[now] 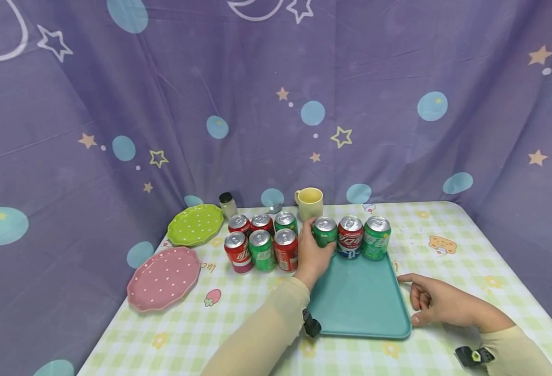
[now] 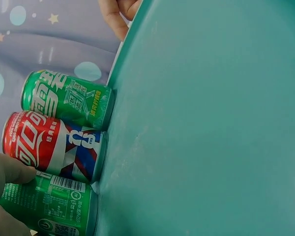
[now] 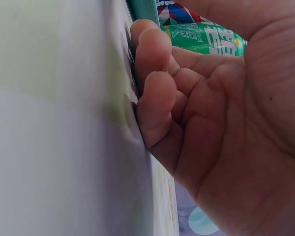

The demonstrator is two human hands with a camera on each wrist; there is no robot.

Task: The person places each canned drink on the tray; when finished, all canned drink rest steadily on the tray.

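Note:
My left hand (image 1: 314,250) grips a green soda can (image 1: 325,230) at the back left of a teal tray (image 1: 360,303). In the left wrist view its fingers (image 2: 14,173) lie along that can's side. Directly beside it on the tray stand a red-and-blue cola can (image 1: 350,237) and another green soda can (image 1: 376,239), in a row along the back edge. My right hand (image 1: 437,300) rests at the tray's right side, index fingertip and thumb right at the rim. In the right wrist view its other fingers (image 3: 157,101) are loosely bent against the tablecloth.
Left of the tray, several red and green cans (image 1: 262,250) stand in two rows. A yellow mug (image 1: 309,202), a spoon (image 1: 274,208) and a black-lidded jar (image 1: 228,205) are behind. Green (image 1: 195,224) and pink plates (image 1: 164,279) lie at the left. A purple curtain (image 1: 257,78) hangs behind the table.

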